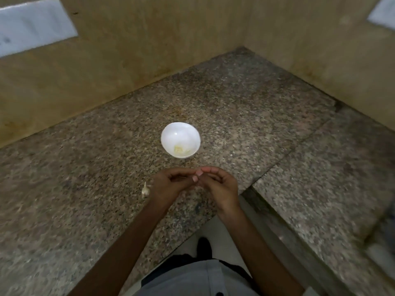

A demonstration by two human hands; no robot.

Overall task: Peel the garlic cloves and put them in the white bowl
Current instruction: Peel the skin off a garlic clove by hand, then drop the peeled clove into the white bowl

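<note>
A grey shirt (188, 278) is closest, at the speckled bench's (85, 167) edge. The left grip (171, 184) and right grip (220, 186) meet, fingers curled, fingertips touching; I cannot tell what they pinch. The white bowl (177, 134) stands just beyond them. A garlic clove (145, 190) lies beside the left grip.

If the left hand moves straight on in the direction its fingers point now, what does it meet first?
The right hand: the left hand points across at it, and the two seem to touch at the tips. The white bowl lies farther off, out of that line.
</note>
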